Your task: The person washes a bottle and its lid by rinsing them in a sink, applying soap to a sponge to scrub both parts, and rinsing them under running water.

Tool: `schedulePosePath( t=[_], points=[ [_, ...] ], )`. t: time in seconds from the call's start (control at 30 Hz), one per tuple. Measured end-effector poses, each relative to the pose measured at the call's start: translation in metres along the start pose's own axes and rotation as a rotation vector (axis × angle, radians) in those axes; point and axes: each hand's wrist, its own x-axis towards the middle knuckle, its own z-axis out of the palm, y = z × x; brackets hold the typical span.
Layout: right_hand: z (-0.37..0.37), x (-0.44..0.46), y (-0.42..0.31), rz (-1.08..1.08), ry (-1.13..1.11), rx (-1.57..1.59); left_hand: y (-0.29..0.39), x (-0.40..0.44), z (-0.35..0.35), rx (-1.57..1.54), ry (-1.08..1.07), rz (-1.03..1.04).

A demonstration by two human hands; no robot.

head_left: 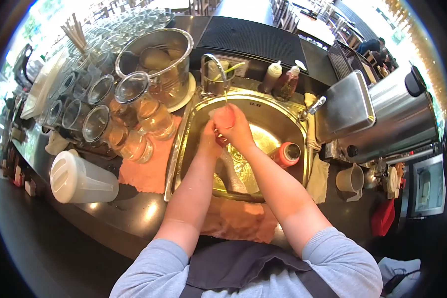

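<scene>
My left hand (210, 138) and my right hand (239, 130) are together over the sink (186, 149), below the faucet (226, 79). Their fingers close around a pinkish, round, wet-looking object (224, 118); its exact kind is unclear. A thin stream of water runs from the faucet onto it. Something small and red shows between the hands, too hidden to name. Beneath my forearms a long, pale, see-through object (232, 174) lies in the basin. To the right of my right forearm, a red container with a dark round top (287, 154) rests in the sink.
Glass jugs (156, 121) stand on an orange cloth (134, 176) left of the sink, near a large clear bucket (156, 64) and a white lidded pitcher (82, 176). Pump bottles (286, 84) stand behind the basin. A steel dispenser (402, 116) and measuring jug (350, 181) are right.
</scene>
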Motion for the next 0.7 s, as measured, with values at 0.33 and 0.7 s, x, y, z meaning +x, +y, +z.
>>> schedulePosePath(
  t=[0.33, 0.7],
  points=[
    [-0.011, -0.009, 0.000, -0.029, -0.021, 0.016, 0.023, 0.036, 0.001, 0.098, -0.166, 0.021],
    [0.014, 0.042, 0.019, 0.857, 0.026, 1.437, -0.011, 0.016, 0.026, 0.562, -0.235, 0.851]
  ],
)
